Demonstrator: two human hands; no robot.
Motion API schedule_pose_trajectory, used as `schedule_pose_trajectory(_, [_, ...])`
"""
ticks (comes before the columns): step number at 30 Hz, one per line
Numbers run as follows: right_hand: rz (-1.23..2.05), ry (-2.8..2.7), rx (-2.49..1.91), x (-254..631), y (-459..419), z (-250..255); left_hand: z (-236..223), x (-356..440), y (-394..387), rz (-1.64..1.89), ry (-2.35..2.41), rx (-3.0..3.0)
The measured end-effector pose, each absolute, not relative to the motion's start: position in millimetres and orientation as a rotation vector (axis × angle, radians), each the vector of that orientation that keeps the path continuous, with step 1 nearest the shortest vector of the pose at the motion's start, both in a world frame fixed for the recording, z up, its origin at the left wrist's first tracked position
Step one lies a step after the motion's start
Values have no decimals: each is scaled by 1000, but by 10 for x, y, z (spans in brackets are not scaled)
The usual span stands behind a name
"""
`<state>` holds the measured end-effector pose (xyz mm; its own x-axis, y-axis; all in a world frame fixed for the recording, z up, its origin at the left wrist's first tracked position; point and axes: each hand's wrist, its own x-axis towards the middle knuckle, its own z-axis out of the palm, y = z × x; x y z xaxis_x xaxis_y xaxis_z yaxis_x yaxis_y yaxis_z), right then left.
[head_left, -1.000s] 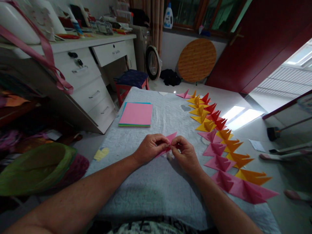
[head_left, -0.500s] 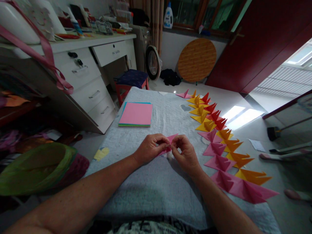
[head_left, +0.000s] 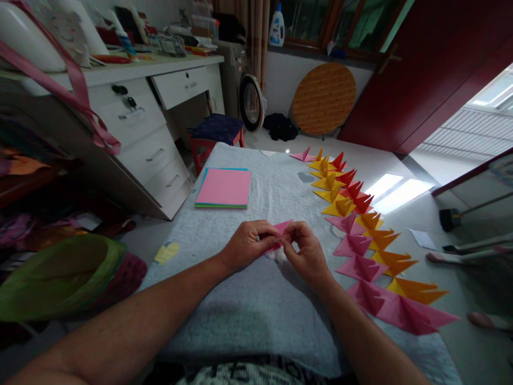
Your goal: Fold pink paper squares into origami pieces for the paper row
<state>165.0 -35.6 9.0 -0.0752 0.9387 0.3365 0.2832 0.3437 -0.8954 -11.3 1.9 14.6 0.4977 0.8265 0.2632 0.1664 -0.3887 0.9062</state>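
Note:
Between my two hands is a small folded piece of pink paper (head_left: 284, 226), mostly covered by my fingers. My left hand (head_left: 249, 243) pinches it from the left with thumb and forefinger. From the right, my right hand (head_left: 303, 250) pinches the same paper, its fingertips almost meeting the left ones. Beyond my left hand lies a square stack of paper sheets (head_left: 224, 187), pink on top with blue and green edges showing. To the right of my right hand, folded paper cranes (head_left: 360, 267) in pink, yellow, orange and red stand in two slanting rows.
A pale blue cloth (head_left: 240, 315) covers the table under my hands. On the left are a white desk with drawers (head_left: 148, 144) and a bin with a green liner (head_left: 80, 272). A stool (head_left: 216, 128) stands behind the table, near an open washing machine door (head_left: 251, 102).
Hardly anything differs. Both hands keep their pinch on the pink paper, with only a slight shift of the paper and fingertips.

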Motion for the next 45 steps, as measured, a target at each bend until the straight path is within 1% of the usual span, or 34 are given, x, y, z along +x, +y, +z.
schedule_pose_trajectory(17, [784,-1602,-1155,1667,-372,101,207,-71,-22,909,852,1935])
schedule_pose_trajectory(26, [982,-1377,-1111,1675,-334,79,92,-68,63,780,817,1673])
schedule_pose_trajectory(29, [1025,-1320,-1117,1693,-335,103,85,-57,65,797,837,1589])
schedule_pose_trajectory(31, [981,-1358,-1154,1704,-343,122,80,-50,64,818,863,1548])
schedule_pose_trajectory(37, [666,-1643,-1257,1672,-353,163,74,-44,52,820,835,1530])
schedule_pose_trajectory(40, [599,-1674,-1259,1666,-353,180,99,-45,26,862,875,1656])
schedule_pose_trajectory(45, [490,-1603,-1293,1721,-365,222,175,-34,-73,1046,1111,1992])
